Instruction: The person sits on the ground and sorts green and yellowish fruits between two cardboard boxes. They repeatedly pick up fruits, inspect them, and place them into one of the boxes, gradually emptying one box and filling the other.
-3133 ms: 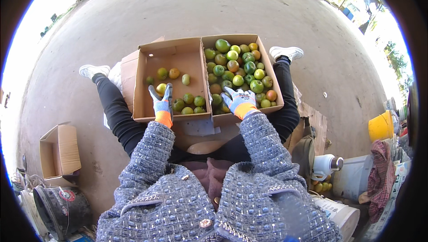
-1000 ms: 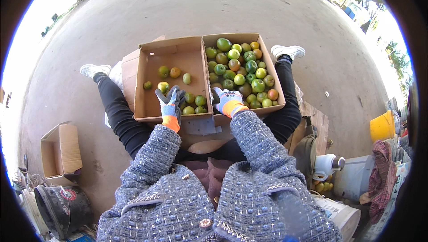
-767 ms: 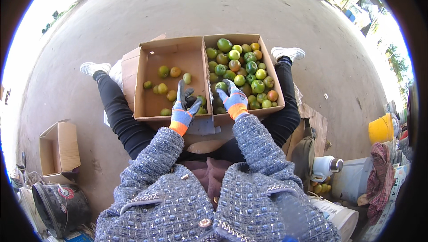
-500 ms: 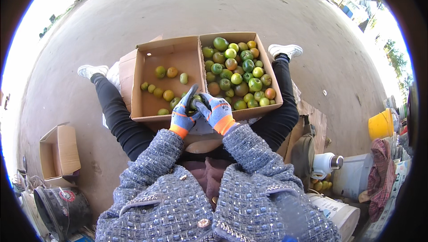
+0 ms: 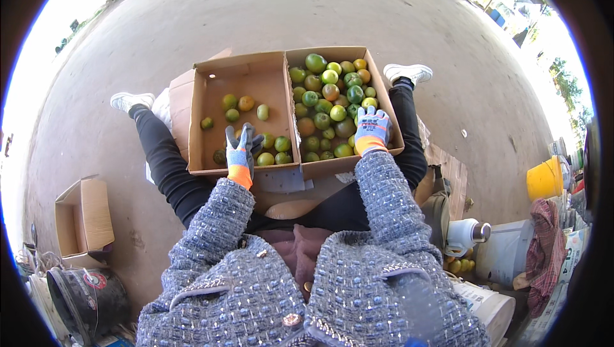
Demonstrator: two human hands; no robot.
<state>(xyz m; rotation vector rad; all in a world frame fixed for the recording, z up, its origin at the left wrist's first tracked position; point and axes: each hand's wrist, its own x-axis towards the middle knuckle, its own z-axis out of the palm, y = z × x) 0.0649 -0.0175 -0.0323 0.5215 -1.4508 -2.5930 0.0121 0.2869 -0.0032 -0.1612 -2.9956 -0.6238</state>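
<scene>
My left hand point(image 5: 241, 149), in a blue, grey and orange glove, hovers over the near part of the left cardboard box point(image 5: 220, 78) with its fingers spread. Several green tomatoes point(image 5: 281, 143) lie right beside it, and an orange one point(image 5: 246, 103) sits farther off. The right cardboard box point(image 5: 385, 97) is heaped with green and reddish tomatoes point(image 5: 330, 92). There my right hand point(image 5: 372, 129), gloved alike, bends its fingers down round a tomato at the right side of the heap. Its palm and fingertips are hidden.
Both boxes stand between my outstretched legs. An open carton point(image 5: 83, 219) and a black bucket point(image 5: 89, 302) are at the left. On the right are a yellow bucket point(image 5: 545, 179), a white flask point(image 5: 465, 235), a checked cloth point(image 5: 547, 251) and a pale bucket point(image 5: 508, 251).
My hands have parted from around a green tomato. The left moved slightly left; the right went across to the heap. Tomatoes in the left box's near part lie differently, several by its right wall.
</scene>
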